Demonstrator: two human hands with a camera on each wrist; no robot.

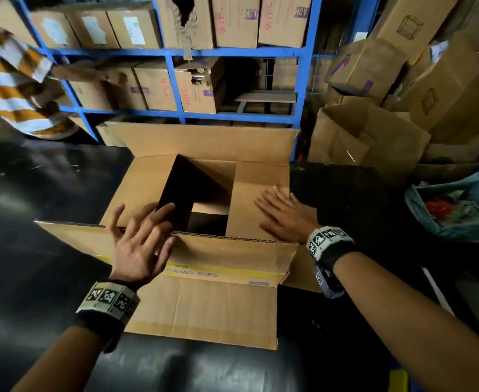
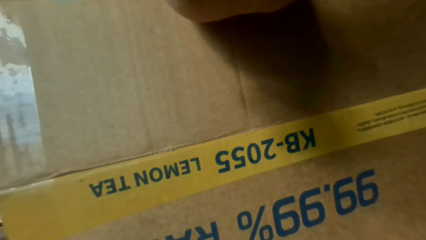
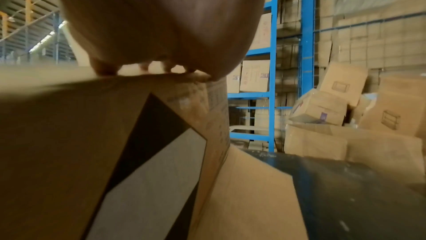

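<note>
A large brown cardboard box (image 1: 204, 306) stands on a black table (image 1: 34, 236) with its top partly open and a dark gap (image 1: 195, 190) in the middle. My left hand (image 1: 142, 222) has its fingers spread straight over the left inner flap (image 1: 136, 182), above the edge of the near flap (image 1: 227, 256). My right hand (image 1: 277, 210) lies flat, palm down, on the right inner flap (image 1: 261, 176). The far flap (image 1: 204, 140) stands up. The left wrist view shows a yellow band (image 2: 207, 162) reading "KB-2055 LEMON TEA" on the box. In the right wrist view the palm (image 3: 156, 25) rests on the flap (image 3: 69, 116).
A blue shelf rack (image 1: 173, 53) full of cartons stands behind the table. At the left is a person in a striped shirt (image 1: 9, 80). Open and stacked cartons (image 1: 368, 137) pile up at the right, with a blue-green bag (image 1: 459, 210) of red items beside the table.
</note>
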